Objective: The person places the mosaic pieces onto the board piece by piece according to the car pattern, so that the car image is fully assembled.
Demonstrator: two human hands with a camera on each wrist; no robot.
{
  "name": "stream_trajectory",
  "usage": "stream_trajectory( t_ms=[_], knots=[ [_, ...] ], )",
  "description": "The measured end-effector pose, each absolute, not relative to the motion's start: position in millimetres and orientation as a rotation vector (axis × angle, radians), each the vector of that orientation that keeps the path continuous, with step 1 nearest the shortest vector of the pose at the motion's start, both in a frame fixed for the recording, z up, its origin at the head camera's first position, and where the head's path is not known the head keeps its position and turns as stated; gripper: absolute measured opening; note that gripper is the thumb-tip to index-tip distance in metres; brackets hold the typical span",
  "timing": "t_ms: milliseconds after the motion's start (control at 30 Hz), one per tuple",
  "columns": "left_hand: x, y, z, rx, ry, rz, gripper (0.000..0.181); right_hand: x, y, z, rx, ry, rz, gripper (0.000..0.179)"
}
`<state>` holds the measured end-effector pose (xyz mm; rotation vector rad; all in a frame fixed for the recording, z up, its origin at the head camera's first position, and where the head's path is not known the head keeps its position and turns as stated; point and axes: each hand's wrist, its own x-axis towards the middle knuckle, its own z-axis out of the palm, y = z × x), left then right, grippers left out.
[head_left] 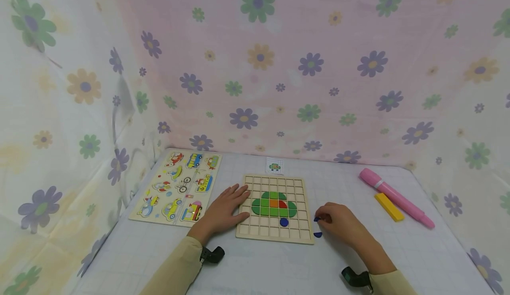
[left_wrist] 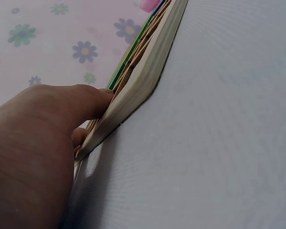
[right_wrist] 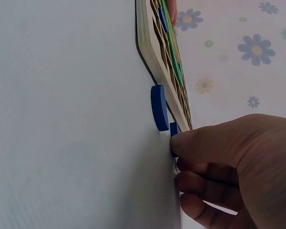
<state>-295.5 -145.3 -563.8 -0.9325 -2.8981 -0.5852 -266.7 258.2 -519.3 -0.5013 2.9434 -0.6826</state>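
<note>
A wooden grid board (head_left: 249,229) lies on the table, with green, orange and red pieces forming a shape in its squares. A round blue shape (head_left: 284,222) sits lower on the grid. My left hand (head_left: 224,211) rests on the board's left edge, fingers extended; the left wrist view shows the thumb (left_wrist: 93,100) on the rim. Just off the board's right side, my right hand (head_left: 340,224) pinches a small blue piece (right_wrist: 173,129) between thumb and fingers, and its exact shape is partly hidden. Nearer me, a blue half-circle piece (head_left: 317,234) lies on the table.
A small pattern card (head_left: 275,166) lies behind the board. To the left is a vehicle puzzle board (head_left: 159,197). A pink marker-shaped stick (head_left: 398,199) and a yellow bar (head_left: 389,207) lie to the right. Flowered cloth (head_left: 279,87) hangs around the table.
</note>
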Motion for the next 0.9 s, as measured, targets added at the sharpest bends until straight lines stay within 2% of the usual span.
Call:
stream_trajectory(
  t_ms=[567,900],
  knots=[
    [-295,-145,-565,-0.923,-2.897,-0.606,0.076,-263,232,-493,-0.666,3.011,-0.710,0.018],
    [-295,-145,-563,-0.937,-2.891,-0.600,0.075,-266,212,-490,-0.773,3.015,-0.739,0.018]
  ],
)
